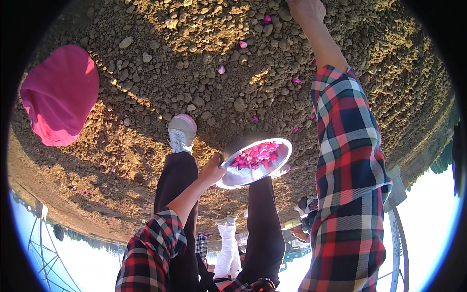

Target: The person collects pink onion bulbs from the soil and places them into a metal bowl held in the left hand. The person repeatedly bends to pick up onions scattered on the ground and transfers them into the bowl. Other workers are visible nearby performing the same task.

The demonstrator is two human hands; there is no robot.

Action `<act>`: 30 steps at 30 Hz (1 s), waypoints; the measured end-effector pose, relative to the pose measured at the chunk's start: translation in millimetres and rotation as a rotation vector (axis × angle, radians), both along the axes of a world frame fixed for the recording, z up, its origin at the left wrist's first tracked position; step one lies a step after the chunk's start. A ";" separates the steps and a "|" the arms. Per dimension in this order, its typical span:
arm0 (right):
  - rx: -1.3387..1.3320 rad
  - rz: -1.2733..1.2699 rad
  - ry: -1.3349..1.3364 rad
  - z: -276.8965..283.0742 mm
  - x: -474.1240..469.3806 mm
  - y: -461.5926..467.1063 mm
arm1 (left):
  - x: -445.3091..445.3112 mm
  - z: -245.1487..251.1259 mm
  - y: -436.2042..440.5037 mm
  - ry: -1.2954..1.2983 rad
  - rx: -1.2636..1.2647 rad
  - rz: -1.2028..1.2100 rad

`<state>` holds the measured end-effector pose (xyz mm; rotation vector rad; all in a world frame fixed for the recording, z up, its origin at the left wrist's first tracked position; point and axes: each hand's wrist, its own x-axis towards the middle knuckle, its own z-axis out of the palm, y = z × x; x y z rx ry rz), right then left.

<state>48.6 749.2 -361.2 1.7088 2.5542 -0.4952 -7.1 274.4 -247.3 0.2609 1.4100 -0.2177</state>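
Observation:
My left hand [212, 171] grips the rim of a shiny metal bowl [233, 177] on its left side. The bowl is tilted, and a loose heap of pink flower petals [257, 155] lies inside it. At the top edge of the view is my right hand [307, 10], low over the stony soil. Its fingers are cut off by the frame, so whether they hold anything is hidden. Close to that hand lies a bright pink petal [267, 18] on the soil, with several more scattered between the hand and the bowl.
Dry, cloddy soil [204, 84] surrounds my shoe [182, 133]. A pink cloth hat-like item [62, 95] is at the left. Behind my legs are a person's white trousers [227, 248], another person [308, 211] and teal crates [297, 253]. A metal post [395, 233] stands at the right.

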 end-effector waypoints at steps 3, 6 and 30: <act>-0.049 -0.010 -0.023 10.1 3.3 0.9 | 8.7 4.2 -4.9 0.021 0.126 -0.031; -0.071 -0.086 0.116 31.7 16.7 -25.5 | 15.9 2.1 -16.7 0.007 0.105 0.007; -0.650 -0.340 0.406 75.7 187.9 -402.7 | 61.2 4.4 21.4 0.134 -0.108 0.062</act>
